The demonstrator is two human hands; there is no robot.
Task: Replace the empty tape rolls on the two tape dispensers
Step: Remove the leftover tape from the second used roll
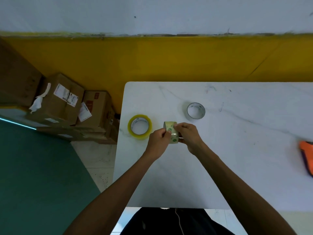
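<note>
Both my hands hold a pale tape roll [171, 131] with green print, on edge just above the white table [237, 150]. My left hand [157, 143] pinches its left side. My right hand [188, 135] grips its right side, fingertips on the outer face. A full yellowish tape roll [146, 135] lies flat to the left, near the table's left edge. An empty grey core [188, 114] lies flat beyond my right hand. An orange tape dispenser [307, 156] shows at the right edge, cut off and blurred.
Several cardboard boxes [67, 102] are stacked on the floor left of the table. A yellow wall band [152, 58] runs behind the table. A green surface [33, 175] fills the lower left.
</note>
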